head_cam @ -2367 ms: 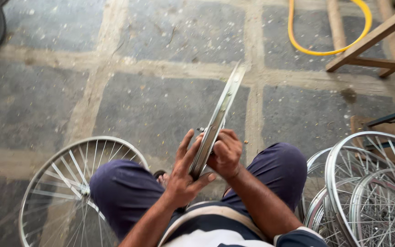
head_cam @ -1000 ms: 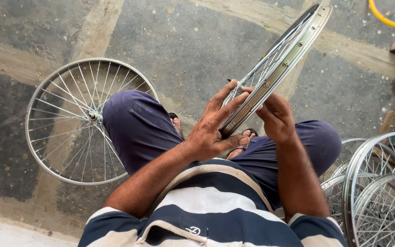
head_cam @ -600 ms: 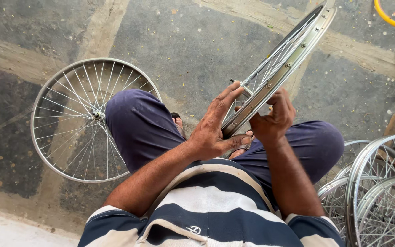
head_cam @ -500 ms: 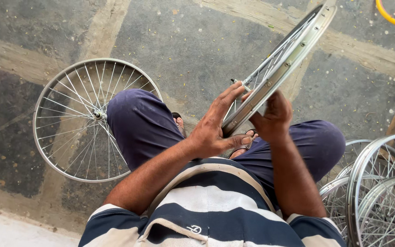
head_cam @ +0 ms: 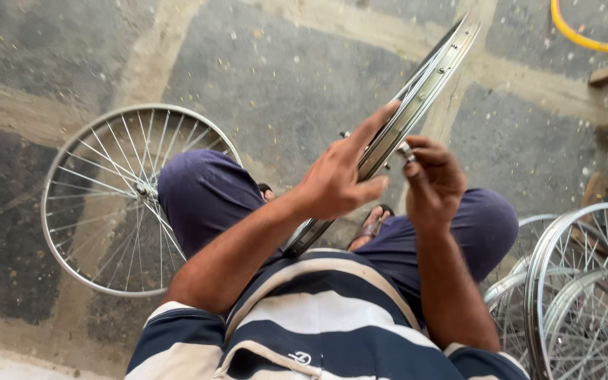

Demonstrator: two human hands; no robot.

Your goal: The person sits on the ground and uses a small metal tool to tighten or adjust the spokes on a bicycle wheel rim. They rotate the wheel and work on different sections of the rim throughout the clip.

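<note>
Leftmost, a spoked wheel (head_cam: pixel 117 200) lay flat on the stone floor (head_cam: pixel 276 77), partly under the person's knee. Beside it, the left hand (head_cam: pixel 339 179) pressed open fingers and thumb against the held rim (head_cam: pixel 416 91), not fully closed. That silvery metal rim stood edge-on between the knees, its long axis slanting from the lap up toward the upper right. The right hand (head_cam: pixel 434 179) pinched a small fitting at the rim's edge. More wheels (head_cam: pixel 585 295) were stacked right.
</note>
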